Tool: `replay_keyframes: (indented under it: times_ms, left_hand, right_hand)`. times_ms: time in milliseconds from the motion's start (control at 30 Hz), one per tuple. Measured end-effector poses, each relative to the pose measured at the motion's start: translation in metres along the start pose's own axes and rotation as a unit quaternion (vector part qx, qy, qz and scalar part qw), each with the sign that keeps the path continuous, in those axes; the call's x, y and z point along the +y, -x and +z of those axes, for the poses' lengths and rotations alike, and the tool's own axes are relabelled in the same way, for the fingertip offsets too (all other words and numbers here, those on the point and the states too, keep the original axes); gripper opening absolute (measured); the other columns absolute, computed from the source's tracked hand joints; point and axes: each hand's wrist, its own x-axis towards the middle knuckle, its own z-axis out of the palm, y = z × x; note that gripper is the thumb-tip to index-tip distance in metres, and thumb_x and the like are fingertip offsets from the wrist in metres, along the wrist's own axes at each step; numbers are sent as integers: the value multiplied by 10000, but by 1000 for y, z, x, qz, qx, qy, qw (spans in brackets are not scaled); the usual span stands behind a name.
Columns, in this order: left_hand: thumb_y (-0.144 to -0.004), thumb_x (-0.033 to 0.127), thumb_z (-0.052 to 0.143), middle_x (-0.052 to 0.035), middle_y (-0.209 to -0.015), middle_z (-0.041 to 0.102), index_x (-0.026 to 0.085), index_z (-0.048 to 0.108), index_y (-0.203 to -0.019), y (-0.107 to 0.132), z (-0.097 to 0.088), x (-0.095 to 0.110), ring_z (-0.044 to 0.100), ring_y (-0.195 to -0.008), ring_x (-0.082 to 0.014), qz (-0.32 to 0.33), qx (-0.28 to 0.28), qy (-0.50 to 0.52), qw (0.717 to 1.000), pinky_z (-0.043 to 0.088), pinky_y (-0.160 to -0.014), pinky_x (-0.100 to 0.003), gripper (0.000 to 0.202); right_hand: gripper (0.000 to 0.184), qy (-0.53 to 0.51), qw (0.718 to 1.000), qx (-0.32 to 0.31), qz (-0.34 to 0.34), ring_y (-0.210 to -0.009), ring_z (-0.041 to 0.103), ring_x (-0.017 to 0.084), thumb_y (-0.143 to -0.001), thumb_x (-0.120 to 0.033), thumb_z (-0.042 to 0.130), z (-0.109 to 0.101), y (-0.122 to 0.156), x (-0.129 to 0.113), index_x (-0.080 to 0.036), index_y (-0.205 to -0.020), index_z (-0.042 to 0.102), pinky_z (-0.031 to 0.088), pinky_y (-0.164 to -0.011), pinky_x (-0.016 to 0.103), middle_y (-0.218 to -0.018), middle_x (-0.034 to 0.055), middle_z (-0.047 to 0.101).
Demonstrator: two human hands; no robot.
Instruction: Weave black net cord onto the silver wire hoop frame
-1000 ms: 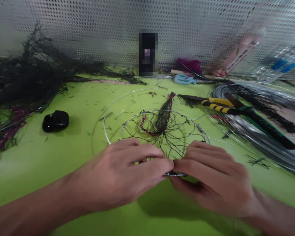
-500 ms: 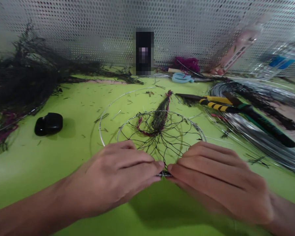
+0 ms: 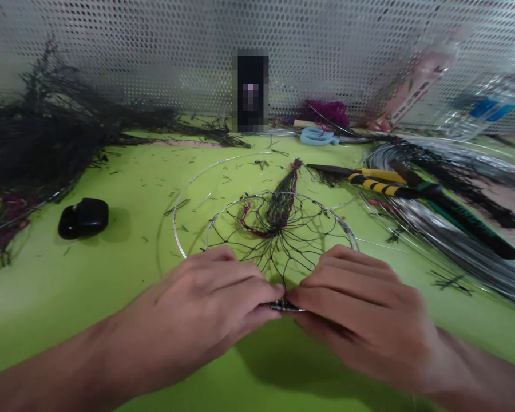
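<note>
A silver wire hoop lies across the middle, its near edge raised a little off the table between my hands. Dark knotted netting spans the hoop and gathers into a bunch tied with purple cord at the far end. My left hand is closed on the near rim from the left, thumb and fingers pinching it. Closed on the same rim from the right is my right hand, its fingertips almost touching the left ones. A loose wire end curves out to the left. Palms and undersides are hidden.
Yellow-black pliers and a green-black tool lie right, beside coiled wire. A black case sits left, near dark netting. Light-blue scissors, purple yarn and bottles stand by the perforated panel.
My right hand has shifted slightly left along the near rim, closer to my left hand. The hoop's near edge has tilted a little. The other things stay in place.
</note>
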Motion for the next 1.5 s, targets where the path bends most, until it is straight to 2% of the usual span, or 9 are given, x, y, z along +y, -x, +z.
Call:
replay_keyframes:
  times_ms: [133,400,667,867,1067,1200,1300,1400,1500]
  left_hand:
    - [-1103,325,425,40,-881,726,224,643,-1018,-5,-3,2,688,-774,-171,-47,-59,37,996,481,-778,-352,255]
    - [-1046,330,555,14,-875,739,212,671,-976,-6,-6,4,699,-799,-226,-116,-110,29,987,496,-747,-391,180]
    - [-1087,324,421,-48,-1132,734,204,621,-1194,1,-7,0,690,-1016,-248,-96,-130,37,986,521,-863,-422,257]
    - [-1083,278,412,-28,-1016,729,197,649,-1104,-3,-12,4,689,-944,-236,-117,-148,68,980,498,-881,-430,252]
    - [-1071,280,440,-16,-928,709,202,634,-928,-4,-7,5,671,-900,-224,-134,-126,78,980,475,-924,-425,253]
    - [-1032,262,483,-14,-875,673,204,613,-878,-5,-8,7,645,-863,-215,-151,-136,95,975,492,-889,-400,210]
    - [-982,191,485,-35,-879,660,192,610,-878,-5,-11,7,626,-826,-225,-87,-128,24,988,510,-830,-409,163]
    - [-1017,100,348,-34,-817,665,169,641,-878,-8,-13,2,593,-664,-182,49,-85,-67,993,512,-656,-345,332]
    - [-1059,101,288,-45,-850,737,157,668,-893,-12,-15,-4,644,-622,-149,121,-27,-63,990,533,-576,-295,419]
  right_hand:
    - [103,34,999,10,-22,-591,593,136,-891,-40,698,1,1,0,-140,-873,710,482,-652,345,-744,24,738]
    - [89,59,997,15,-49,-564,576,121,-898,-38,703,1,2,-1,-123,-923,716,481,-608,324,-713,22,717]
    - [101,54,998,6,-44,-584,574,121,-940,-79,646,6,-2,5,-165,-908,689,478,-594,299,-774,14,732]
    - [108,44,998,2,-34,-574,564,127,-924,-70,642,8,-2,6,-167,-890,675,456,-574,298,-751,13,722]
    - [88,45,998,1,-39,-597,568,134,-923,-72,653,8,0,7,-157,-920,678,448,-590,295,-761,23,713]
    - [100,52,997,5,-52,-570,538,131,-912,-54,664,8,0,6,-150,-886,677,433,-579,298,-740,29,698]
    - [137,43,998,8,-48,-556,526,127,-891,-31,645,8,0,4,-163,-863,668,410,-559,294,-722,18,690]
    - [141,30,999,17,-38,-540,508,127,-860,-35,639,8,0,3,-173,-844,659,389,-539,300,-699,5,678]
    - [121,17,999,13,-39,-538,504,130,-861,-47,648,7,0,2,-167,-853,661,392,-531,304,-698,8,680]
